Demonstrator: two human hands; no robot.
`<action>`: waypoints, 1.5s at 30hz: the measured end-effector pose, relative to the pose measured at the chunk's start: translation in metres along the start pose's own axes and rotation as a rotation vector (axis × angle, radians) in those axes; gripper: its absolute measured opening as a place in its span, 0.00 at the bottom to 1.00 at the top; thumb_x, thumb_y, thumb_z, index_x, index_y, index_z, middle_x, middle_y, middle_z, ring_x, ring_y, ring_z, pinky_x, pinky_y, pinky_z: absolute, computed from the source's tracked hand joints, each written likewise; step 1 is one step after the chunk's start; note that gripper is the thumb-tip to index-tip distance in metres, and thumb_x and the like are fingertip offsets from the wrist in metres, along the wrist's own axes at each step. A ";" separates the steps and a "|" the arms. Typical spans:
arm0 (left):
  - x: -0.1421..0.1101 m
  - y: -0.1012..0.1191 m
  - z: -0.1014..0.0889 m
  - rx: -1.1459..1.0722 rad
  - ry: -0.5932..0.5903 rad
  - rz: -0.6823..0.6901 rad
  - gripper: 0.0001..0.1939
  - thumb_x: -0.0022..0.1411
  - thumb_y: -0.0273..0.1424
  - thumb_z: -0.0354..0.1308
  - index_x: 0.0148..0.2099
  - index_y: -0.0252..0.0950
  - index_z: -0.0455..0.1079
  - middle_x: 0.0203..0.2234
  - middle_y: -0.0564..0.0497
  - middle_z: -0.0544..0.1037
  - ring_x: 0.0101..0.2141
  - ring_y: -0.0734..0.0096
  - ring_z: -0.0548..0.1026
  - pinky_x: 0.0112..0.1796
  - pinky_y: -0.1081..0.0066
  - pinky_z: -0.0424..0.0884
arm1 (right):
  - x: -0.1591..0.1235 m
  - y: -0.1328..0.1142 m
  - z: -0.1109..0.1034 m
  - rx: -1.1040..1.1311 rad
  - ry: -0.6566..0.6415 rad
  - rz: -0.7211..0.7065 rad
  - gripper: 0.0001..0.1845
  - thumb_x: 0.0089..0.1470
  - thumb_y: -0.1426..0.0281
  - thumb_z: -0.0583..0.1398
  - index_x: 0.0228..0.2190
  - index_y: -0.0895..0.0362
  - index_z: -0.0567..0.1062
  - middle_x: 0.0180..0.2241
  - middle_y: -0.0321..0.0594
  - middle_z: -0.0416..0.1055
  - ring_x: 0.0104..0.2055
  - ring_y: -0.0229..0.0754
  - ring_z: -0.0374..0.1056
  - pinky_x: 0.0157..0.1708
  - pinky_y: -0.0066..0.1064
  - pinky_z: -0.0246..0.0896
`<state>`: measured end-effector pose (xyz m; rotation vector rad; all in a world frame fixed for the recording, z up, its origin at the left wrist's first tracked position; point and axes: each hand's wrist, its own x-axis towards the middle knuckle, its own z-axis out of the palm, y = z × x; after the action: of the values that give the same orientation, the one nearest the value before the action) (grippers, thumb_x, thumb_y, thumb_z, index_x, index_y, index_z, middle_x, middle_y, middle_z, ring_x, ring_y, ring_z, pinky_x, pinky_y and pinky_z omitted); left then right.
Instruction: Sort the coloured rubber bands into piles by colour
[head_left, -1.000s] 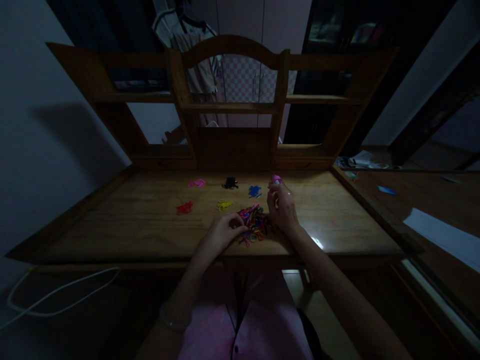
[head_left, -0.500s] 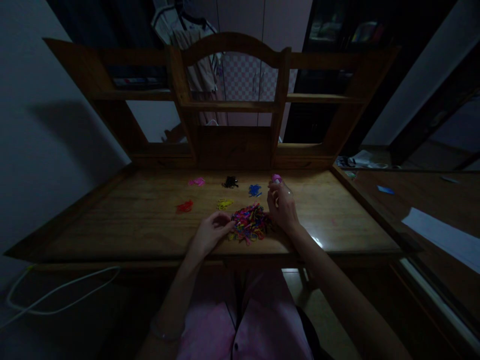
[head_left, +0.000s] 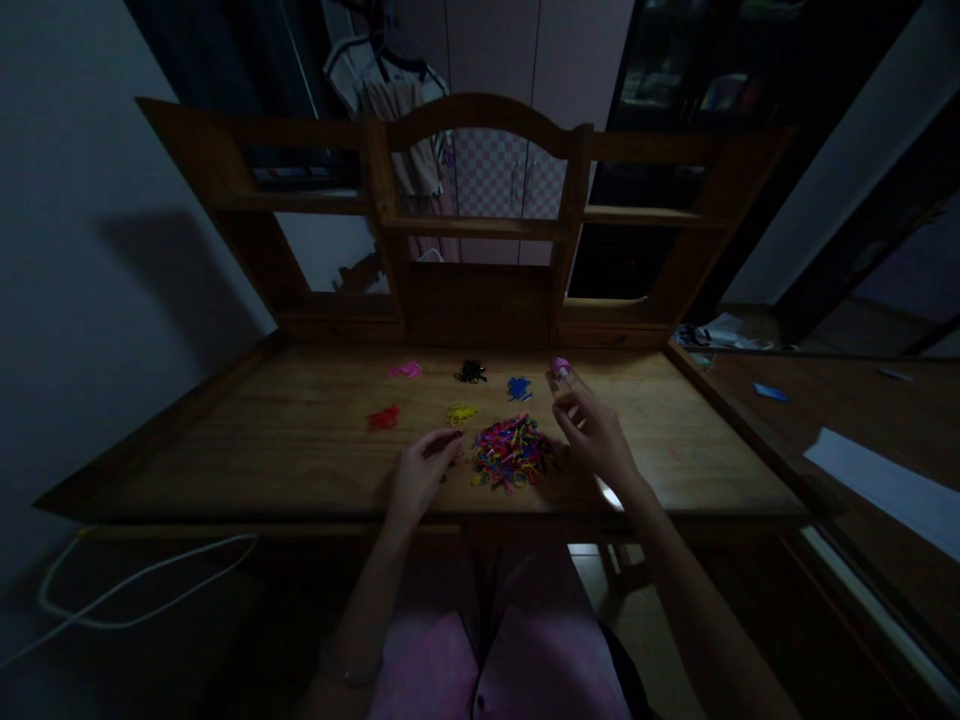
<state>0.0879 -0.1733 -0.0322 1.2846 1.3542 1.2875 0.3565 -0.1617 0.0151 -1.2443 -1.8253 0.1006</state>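
A mixed pile of small, bright elastic bands [head_left: 513,450] lies near the front of the wooden desk. Just left of it is my left hand [head_left: 426,468], thumb and forefinger pinched together over something small and dark that I cannot make out. My right hand [head_left: 596,430] hovers at the pile's right, fingers curled and closed; whatever they may hold is hidden. Beyond its fingertips sits a purple item [head_left: 560,367] with a pale patch. Single-colour heaps lie farther back: pink [head_left: 406,370], black [head_left: 471,372], blue [head_left: 518,388], red [head_left: 384,417] and yellow [head_left: 461,413].
A wooden shelf unit [head_left: 480,228] rises along the back of the desk [head_left: 300,450]. To the right, a brown surface [head_left: 750,430] carries a white paper sheet [head_left: 885,480] and a small blue card [head_left: 770,392]. A white cable [head_left: 142,575] hangs at the lower left.
My left hand has drawn away from the pile's left edge. My right hand has moved off the pile to the right. The whole view has shifted slightly.
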 end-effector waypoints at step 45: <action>-0.004 -0.004 0.002 0.064 0.036 0.083 0.16 0.54 0.41 0.63 0.38 0.33 0.74 0.35 0.46 0.80 0.35 0.65 0.78 0.36 0.72 0.75 | -0.055 -0.011 -0.009 -0.288 -0.176 0.306 0.27 0.47 0.57 0.65 0.45 0.59 0.73 0.41 0.50 0.70 0.47 0.53 0.65 0.44 0.39 0.62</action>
<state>0.0895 -0.1766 -0.0363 1.3807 1.3896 1.3390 0.3600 -0.2133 -0.0076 -1.7629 -1.8289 0.1232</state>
